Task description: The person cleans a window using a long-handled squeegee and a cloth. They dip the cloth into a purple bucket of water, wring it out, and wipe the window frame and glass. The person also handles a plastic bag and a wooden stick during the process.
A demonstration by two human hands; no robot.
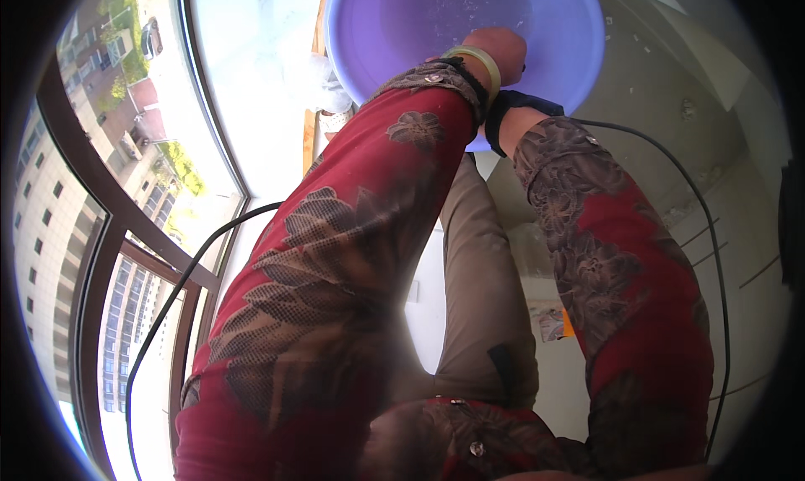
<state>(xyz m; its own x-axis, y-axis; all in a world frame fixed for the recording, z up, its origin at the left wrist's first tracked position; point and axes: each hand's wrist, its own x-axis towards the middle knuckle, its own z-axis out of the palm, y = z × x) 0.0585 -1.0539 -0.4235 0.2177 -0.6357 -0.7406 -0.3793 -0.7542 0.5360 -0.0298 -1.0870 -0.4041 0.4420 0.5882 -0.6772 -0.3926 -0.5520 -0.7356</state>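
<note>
My left hand [501, 52], with a pale bangle at its wrist, is curled over the near part of a purple plastic basin [556, 56]. The basin seems to hold water with small specks or bubbles. Whether anything is inside the curled fingers is not visible. My right wrist [521, 127] wears a black band and lies at the basin's near rim, just below the left wrist. Most of my right hand is hidden behind the left forearm and cuff. Both arms wear red sleeves with a brown flower pattern.
A window frame [94, 207] stands at the left, with buildings outside. Beside the basin lies a clear plastic bag [332, 90] near a wooden edge [309, 138]. Black cables [709, 213] loop on both sides. An orange item [566, 324] lies lower down on the pale floor [666, 147].
</note>
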